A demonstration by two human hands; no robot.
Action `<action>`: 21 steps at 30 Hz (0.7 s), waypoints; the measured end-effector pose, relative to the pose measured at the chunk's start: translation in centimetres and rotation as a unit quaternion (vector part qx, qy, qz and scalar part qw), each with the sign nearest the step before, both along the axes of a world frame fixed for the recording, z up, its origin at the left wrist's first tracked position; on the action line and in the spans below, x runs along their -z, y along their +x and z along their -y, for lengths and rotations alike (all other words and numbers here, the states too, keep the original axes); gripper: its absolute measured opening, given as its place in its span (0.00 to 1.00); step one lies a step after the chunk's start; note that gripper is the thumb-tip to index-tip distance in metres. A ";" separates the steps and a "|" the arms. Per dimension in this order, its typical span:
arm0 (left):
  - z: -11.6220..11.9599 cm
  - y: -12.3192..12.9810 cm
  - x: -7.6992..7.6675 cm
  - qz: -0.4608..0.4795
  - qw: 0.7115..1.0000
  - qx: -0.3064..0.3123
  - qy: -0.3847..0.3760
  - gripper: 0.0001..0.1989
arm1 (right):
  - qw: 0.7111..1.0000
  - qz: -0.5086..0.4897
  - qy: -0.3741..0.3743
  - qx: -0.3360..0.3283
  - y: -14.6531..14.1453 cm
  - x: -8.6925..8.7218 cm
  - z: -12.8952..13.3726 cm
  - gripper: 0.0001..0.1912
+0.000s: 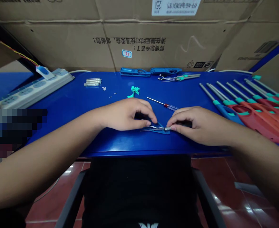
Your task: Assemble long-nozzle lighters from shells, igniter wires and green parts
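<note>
Low over the front of the table, my left hand (130, 114) curls its thumb and fingers at the edge of a blue plastic lighter casing half (164, 131). White wires (157, 127) run from under its thumb across the casing. My right hand (196, 123) pinches a small silver metal part (167, 128) at the right end of these wires, between thumb and fingertips. Its far end is hidden by the hand. A screwdriver with a clear and red handle (169, 106) lies just behind my right hand. Green plastic pieces (134, 91) lie beyond my left hand.
Several long-nosed lighters (260, 107) lie at the right. Blue casings (136, 72) and metal tubes with wires (188, 77) sit along the back, before a cardboard box (70, 47). At left are clear plastic parts (92, 82) and a power strip (32, 88).
</note>
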State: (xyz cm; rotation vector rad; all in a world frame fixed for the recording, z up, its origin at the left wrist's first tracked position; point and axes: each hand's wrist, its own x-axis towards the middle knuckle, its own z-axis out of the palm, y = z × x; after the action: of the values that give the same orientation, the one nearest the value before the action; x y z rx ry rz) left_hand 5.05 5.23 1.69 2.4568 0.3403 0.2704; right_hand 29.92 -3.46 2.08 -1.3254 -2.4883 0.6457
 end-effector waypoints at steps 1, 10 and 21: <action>-0.2 -0.4 -0.1 -0.019 0.999 0.021 0.016 0.13 | 1.000 0.000 0.000 -0.002 0.0 0.0 0.0 0.11; -1.0 -1.1 -0.3 -0.025 0.998 -0.031 0.058 0.09 | 1.000 -0.002 -0.003 -0.008 0.0 0.0 -0.1 0.10; -0.4 -1.0 -0.4 -0.089 0.986 -0.135 -0.039 0.06 | 1.000 0.005 -0.004 -0.005 -0.2 -0.3 0.0 0.11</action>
State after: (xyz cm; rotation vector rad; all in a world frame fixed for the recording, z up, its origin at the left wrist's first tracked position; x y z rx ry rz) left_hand 4.03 5.66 2.11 2.3602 0.7490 0.1455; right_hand 29.69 -3.42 2.38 -1.3226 -2.5059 0.6536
